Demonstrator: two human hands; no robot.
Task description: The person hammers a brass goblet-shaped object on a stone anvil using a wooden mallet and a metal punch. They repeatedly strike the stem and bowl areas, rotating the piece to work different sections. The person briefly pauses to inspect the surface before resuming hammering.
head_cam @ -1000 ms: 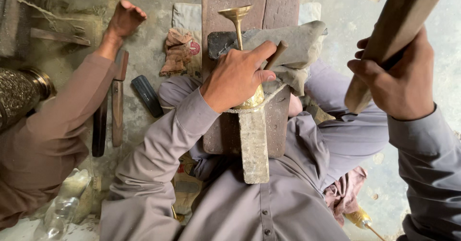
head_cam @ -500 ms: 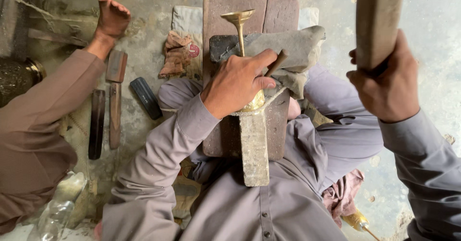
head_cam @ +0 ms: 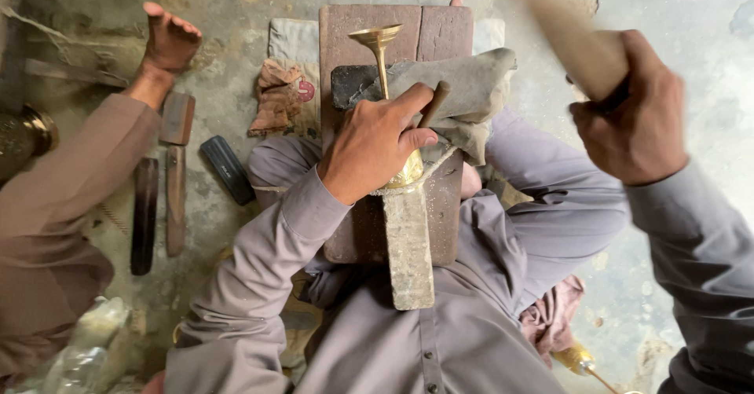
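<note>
My left hand (head_cam: 377, 144) grips a small dark rod-like tool (head_cam: 434, 103) and presses a brass goblet-shaped piece (head_cam: 378, 42) onto a grey stone bar (head_cam: 408, 245). The bar lies along a wooden block (head_cam: 440, 36) resting over my lap. A grey cloth (head_cam: 471, 87) is bunched on the block beside that hand. My right hand (head_cam: 636, 119) is raised at the right, shut on a wooden mallet handle (head_cam: 569, 36) that is blurred by motion. The brass piece's flared end points away from me.
Another person sits at the left, their hand (head_cam: 169, 40) flat on the concrete floor. Flat files and dark bars (head_cam: 174, 178) lie beside them, with a rag (head_cam: 279, 99), a dark metal vessel (head_cam: 23, 131) and a second brass piece (head_cam: 577, 359) at lower right.
My right hand has brought the mallet down and leftward toward the block. The other person's hand has shifted slightly along the floor. My left hand stays on the brass piece.
</note>
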